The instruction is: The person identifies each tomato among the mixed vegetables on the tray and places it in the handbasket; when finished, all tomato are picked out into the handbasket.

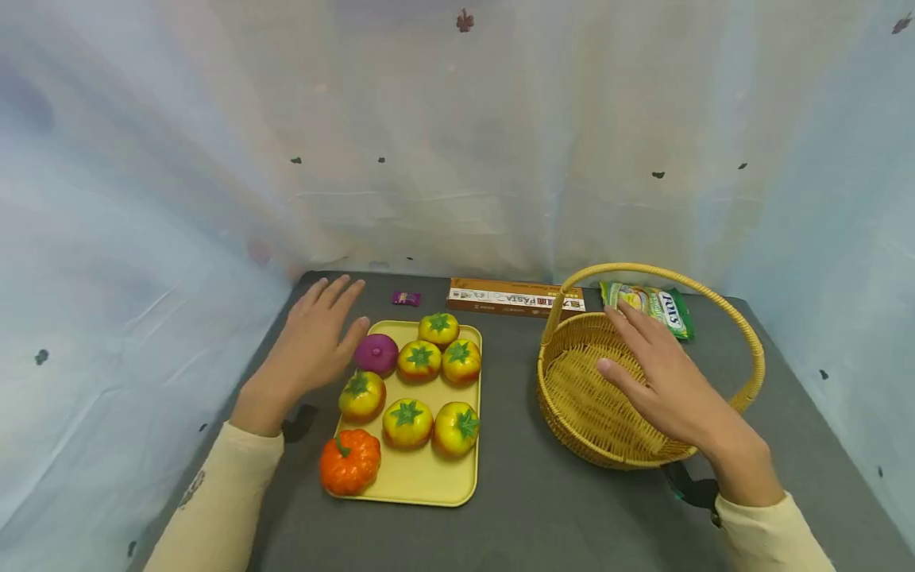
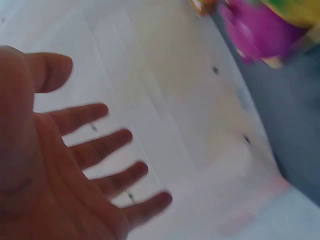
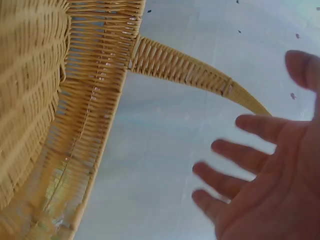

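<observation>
Where the left grip (image 1: 303, 349) hangs: above the table (image 1: 515, 508), beside the far-left part of the yellow tray (image 1: 422, 481); thumb nearest the purple vegetable (image 1: 376, 354), apart from it in the left wrist view.
Left grip state: wide open, fingers spread, nothing held.
Right grip (image 1: 668, 381): over the wicker basket (image 1: 572, 397); fingers extended and spread, nothing held; contact with the handle (image 1: 658, 272), cannot tell.
Wicker basket: upright on the table, right of the tray, handle arched above.
Tray load: six yellow-red fruits (image 1: 407, 423) with green leafy tops; purple vegetable near the far-left corner.
Orange pumpkin (image 1: 350, 462): at the near-left corner, overlapping the tray's edge.
Far side, left to right: small purple packet (image 1: 406, 298), pasta box (image 1: 500, 299), green packet (image 1: 675, 311), last one behind the basket.
</observation>
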